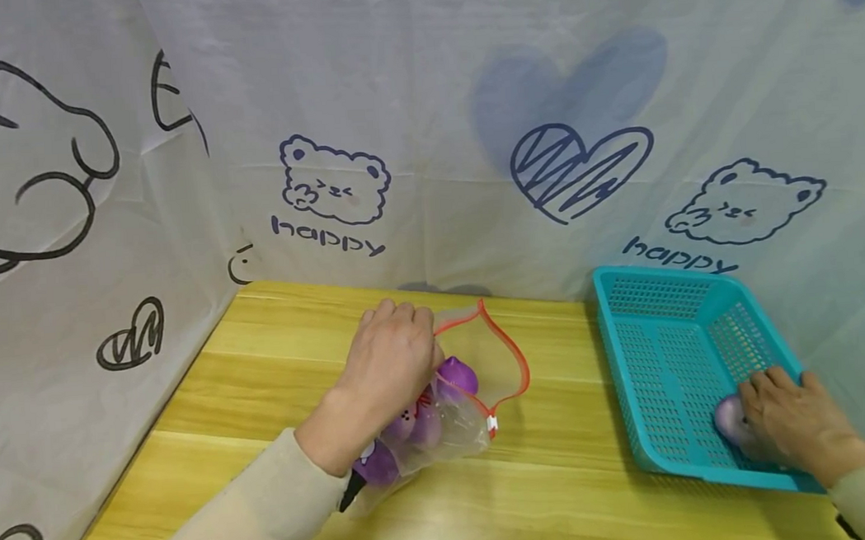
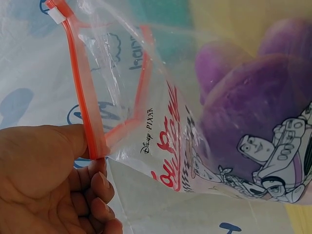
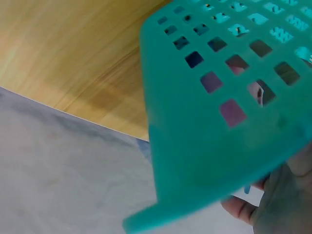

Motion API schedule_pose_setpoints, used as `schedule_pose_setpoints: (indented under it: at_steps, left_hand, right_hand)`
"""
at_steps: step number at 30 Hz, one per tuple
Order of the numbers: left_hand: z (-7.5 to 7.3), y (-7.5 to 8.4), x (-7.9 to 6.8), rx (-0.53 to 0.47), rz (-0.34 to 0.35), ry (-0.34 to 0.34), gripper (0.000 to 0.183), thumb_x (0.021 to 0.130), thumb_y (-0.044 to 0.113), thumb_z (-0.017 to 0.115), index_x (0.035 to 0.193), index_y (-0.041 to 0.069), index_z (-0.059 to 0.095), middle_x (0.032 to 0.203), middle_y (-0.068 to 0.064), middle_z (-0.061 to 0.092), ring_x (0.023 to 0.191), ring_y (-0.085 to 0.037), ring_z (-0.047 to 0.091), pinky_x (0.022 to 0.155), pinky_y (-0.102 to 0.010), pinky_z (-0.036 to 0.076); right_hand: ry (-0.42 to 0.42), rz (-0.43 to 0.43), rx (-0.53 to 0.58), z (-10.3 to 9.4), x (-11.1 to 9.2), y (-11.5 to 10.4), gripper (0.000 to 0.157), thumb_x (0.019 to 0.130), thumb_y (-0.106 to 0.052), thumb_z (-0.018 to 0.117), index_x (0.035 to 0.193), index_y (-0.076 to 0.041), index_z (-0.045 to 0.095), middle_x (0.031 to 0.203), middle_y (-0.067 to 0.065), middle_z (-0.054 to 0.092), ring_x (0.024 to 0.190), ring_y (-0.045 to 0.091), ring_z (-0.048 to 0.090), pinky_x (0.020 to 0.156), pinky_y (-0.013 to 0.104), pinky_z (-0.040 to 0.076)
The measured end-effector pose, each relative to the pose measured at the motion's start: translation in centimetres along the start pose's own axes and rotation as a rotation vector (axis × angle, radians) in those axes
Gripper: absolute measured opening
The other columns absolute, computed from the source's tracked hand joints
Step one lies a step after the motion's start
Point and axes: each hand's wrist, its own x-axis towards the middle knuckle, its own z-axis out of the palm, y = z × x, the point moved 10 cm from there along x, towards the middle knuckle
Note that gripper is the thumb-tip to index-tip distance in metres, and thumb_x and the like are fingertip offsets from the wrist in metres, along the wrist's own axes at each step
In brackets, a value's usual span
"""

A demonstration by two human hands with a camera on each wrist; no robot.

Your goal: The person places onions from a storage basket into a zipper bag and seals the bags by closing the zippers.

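Nearest, two pale sleeves run out to the hands. The left hand pinches the red strip at the mouth of a clear bag between thumb and forefinger; its other fingers are loosely curled. The bag hangs below and to the right of that hand, mouth gaping, a white slider on the strip. Purple pieces lie inside; the left wrist view shows a printed astronaut and "Disney Pixar". The right hand is inside the turquoise basket, fingers bent over a pale purple ball, which it holds; its fingertips are hidden. The basket stands on the yellow desk, its far end extending beyond the right hand. Behind both hands hangs a white cloth with bears, hearts and "happy".
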Motion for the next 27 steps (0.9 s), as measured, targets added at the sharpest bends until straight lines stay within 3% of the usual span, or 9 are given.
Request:
schedule_pose_setpoints:
  at_steps: [3,10,19,24,27]
  left_hand:
    - [0.1,-0.1,0.0,-0.013,-0.008,-0.009,0.019,0.081,0.015,0.061,0.068,0.011,0.047,0.063,-0.001,0.042,0.063,-0.021,0.041,0.055,-0.031,0.028]
    - [0.2,-0.1,0.0,-0.033,-0.015,-0.021,0.018,0.081,0.015,0.060,0.069,0.011,0.047,0.063,-0.001,0.042,0.064,-0.021,0.040,0.055,-0.031,0.028]
    - [0.2,-0.3,-0.1,-0.034,-0.020,-0.012,0.018,0.081,0.014,0.060,0.068,0.011,0.048,0.063,-0.001,0.042,0.063,-0.021,0.041,0.055,-0.031,0.029]
    - [0.2,-0.6,-0.2,-0.044,-0.036,-0.018,0.017,0.081,0.014,0.060,0.068,0.011,0.048,0.063,-0.001,0.043,0.063,-0.022,0.041,0.055,-0.032,0.030]
    - [0.3,-0.7,-0.2,-0.043,-0.039,-0.017,0.017,0.081,0.014,0.059,0.069,0.011,0.048,0.063,-0.002,0.043,0.064,-0.023,0.042,0.055,-0.032,0.031]
  right_hand:
    - [0.006,0.023,0.023,0.2,0.4,0.2,0.031,0.084,-0.021,0.070,0.101,-0.003,0.051,0.098,0.015,0.052,0.089,0.035,0.044,0.066,0.051,0.037]
    - [0.088,0.061,0.037,-0.3,1.5,0.8,0.067,0.068,-0.051,0.078,0.101,-0.002,0.045,0.093,0.016,0.049,0.086,0.035,0.044,0.066,0.048,0.035]
    - [0.367,0.004,-0.024,-4.8,3.2,0.2,0.070,0.058,-0.048,0.080,0.095,-0.001,0.044,0.087,0.016,0.047,0.079,0.033,0.041,0.061,0.043,0.032]
    - [0.426,-0.017,-0.045,-6.8,4.3,-0.3,0.073,0.059,-0.049,0.078,0.101,0.002,0.045,0.091,0.019,0.048,0.081,0.035,0.042,0.064,0.047,0.036]
    - [0.473,-0.039,-0.052,-8.0,4.8,-0.5,0.073,0.066,-0.055,0.069,0.102,0.003,0.046,0.090,0.019,0.048,0.081,0.035,0.042,0.065,0.047,0.036]
